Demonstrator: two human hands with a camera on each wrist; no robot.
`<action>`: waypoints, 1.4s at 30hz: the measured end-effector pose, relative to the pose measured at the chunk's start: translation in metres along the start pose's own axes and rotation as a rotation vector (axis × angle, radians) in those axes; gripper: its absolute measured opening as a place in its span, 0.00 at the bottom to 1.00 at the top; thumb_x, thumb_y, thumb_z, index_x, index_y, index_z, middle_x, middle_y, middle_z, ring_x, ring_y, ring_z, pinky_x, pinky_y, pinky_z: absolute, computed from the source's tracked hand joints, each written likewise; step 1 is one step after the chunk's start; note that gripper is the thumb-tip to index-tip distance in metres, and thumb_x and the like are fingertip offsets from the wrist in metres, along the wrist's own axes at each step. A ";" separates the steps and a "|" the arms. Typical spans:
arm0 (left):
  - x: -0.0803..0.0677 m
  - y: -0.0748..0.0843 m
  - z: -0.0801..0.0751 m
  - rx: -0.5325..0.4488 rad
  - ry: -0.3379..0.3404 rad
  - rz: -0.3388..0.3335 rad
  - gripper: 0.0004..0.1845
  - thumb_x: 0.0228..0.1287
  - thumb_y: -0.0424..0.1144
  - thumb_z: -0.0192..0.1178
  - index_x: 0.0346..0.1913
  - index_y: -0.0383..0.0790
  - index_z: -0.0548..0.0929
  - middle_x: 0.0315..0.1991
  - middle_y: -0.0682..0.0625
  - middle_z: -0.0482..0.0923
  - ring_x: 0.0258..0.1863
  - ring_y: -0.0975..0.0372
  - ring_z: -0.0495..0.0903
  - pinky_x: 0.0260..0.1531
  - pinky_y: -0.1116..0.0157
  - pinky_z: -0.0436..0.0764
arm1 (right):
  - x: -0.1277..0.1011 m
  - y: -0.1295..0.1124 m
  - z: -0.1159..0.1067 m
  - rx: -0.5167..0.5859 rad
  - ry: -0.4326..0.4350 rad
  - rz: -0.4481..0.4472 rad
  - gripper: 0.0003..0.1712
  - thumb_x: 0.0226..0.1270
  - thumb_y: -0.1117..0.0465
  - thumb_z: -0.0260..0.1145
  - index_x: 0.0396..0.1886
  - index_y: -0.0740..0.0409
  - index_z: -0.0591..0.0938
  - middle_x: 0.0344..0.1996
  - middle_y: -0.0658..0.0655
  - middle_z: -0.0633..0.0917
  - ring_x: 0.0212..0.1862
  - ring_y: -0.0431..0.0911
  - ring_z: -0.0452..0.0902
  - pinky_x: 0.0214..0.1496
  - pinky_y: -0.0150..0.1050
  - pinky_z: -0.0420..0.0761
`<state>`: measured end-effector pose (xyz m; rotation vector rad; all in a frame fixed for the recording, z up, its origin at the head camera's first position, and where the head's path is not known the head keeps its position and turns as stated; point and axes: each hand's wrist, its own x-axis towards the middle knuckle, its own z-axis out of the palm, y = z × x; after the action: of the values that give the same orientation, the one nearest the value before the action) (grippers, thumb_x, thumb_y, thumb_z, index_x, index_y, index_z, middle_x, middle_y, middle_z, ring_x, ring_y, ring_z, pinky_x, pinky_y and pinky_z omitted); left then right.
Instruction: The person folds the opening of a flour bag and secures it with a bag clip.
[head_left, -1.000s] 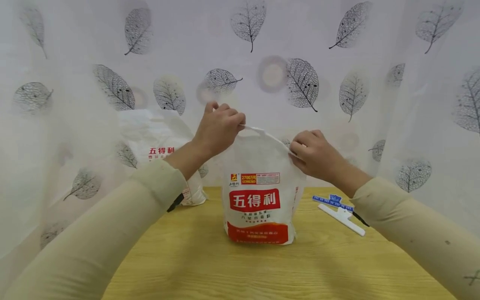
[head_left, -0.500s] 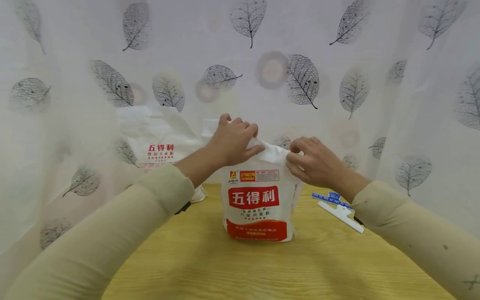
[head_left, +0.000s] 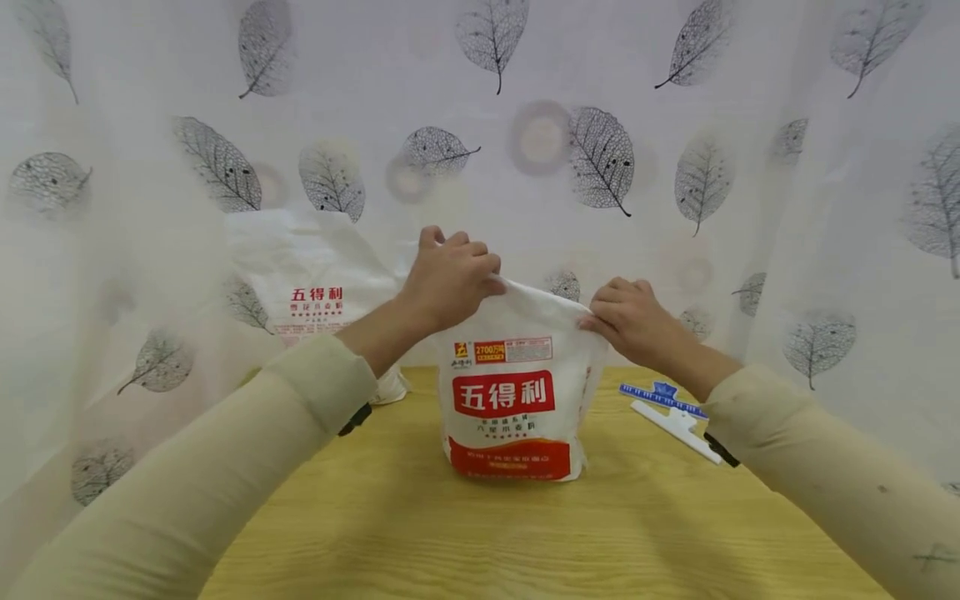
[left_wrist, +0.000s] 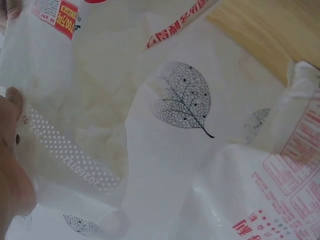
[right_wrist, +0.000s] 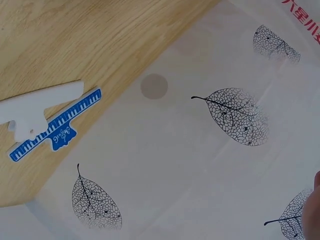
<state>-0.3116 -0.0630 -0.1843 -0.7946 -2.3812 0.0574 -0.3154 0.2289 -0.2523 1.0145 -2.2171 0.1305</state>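
Note:
A white flour bag (head_left: 513, 400) with a red label stands upright on the wooden table (head_left: 525, 533). My left hand (head_left: 450, 279) grips the folded top of the bag at its left corner. My right hand (head_left: 630, 321) pinches the top at the right corner. In the left wrist view the bag's clear upper part (left_wrist: 75, 100) with its dotted seal strip lies close to my palm (left_wrist: 12, 190). The right wrist view shows only a sliver of my hand (right_wrist: 312, 215).
A second, similar bag (head_left: 315, 292) leans against the leaf-print curtain (head_left: 600, 158) at the back left. A white and blue bag clip (head_left: 671, 412) lies on the table right of the bag, also seen as the clip (right_wrist: 45, 122) near the curtain's hem.
Both hands have brought the bag's top down from its raised, stretched position and folded it over. The bag now stands lower and more compact.

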 end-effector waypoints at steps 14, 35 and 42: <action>0.000 0.000 -0.008 -0.018 -0.091 -0.057 0.15 0.72 0.51 0.59 0.52 0.47 0.83 0.48 0.51 0.84 0.49 0.55 0.76 0.62 0.46 0.61 | -0.018 0.007 -0.002 0.076 -0.034 0.189 0.20 0.79 0.54 0.52 0.35 0.57 0.87 0.37 0.56 0.87 0.48 0.53 0.75 0.54 0.58 0.61; -0.004 0.001 -0.001 0.071 -0.008 0.029 0.15 0.71 0.49 0.60 0.53 0.45 0.82 0.50 0.49 0.83 0.52 0.54 0.76 0.62 0.47 0.60 | -0.097 0.055 0.005 -0.189 -0.510 0.425 0.29 0.80 0.39 0.43 0.23 0.45 0.78 0.28 0.47 0.81 0.39 0.49 0.76 0.47 0.61 0.65; -0.004 0.003 -0.001 0.071 -0.013 0.033 0.15 0.71 0.49 0.60 0.53 0.44 0.83 0.51 0.49 0.83 0.53 0.54 0.76 0.63 0.47 0.61 | -0.135 0.057 0.031 -0.200 -0.616 0.506 0.24 0.77 0.44 0.52 0.29 0.55 0.81 0.33 0.55 0.82 0.37 0.53 0.77 0.43 0.62 0.69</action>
<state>-0.3063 -0.0629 -0.1865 -0.8026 -2.3643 0.1601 -0.3102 0.3429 -0.3497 0.3869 -2.9395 -0.2077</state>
